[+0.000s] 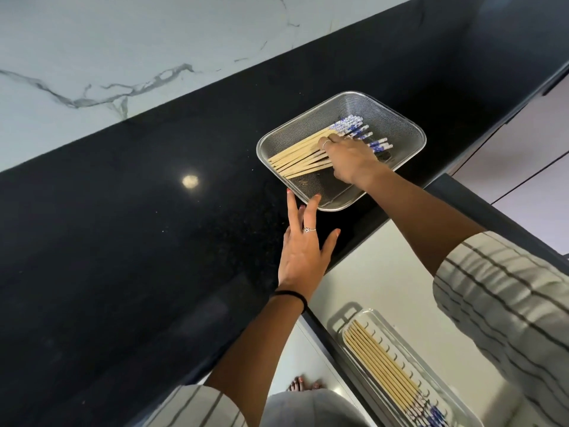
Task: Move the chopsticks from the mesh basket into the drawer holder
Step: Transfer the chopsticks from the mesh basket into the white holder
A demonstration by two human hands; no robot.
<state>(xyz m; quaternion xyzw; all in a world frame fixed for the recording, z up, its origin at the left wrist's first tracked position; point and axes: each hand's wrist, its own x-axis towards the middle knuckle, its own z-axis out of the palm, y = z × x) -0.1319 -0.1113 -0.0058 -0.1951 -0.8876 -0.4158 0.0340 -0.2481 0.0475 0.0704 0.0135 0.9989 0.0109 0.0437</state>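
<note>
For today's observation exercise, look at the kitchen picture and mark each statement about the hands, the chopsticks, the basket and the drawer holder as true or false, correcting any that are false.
1. The right hand is down in the mesh basket on the chopsticks. True.
2. The mesh basket stands on the white marble surface. False: it stands on the black countertop.
3. The left hand has its fingers spread, with fingertips at the near rim of the basket. True.
4. The drawer holder is empty. False: several chopsticks already lie in it.
5. The chopsticks in the basket have blue and white patterned ends. True.
6. The left hand holds a bundle of chopsticks. False: it holds nothing.
</note>
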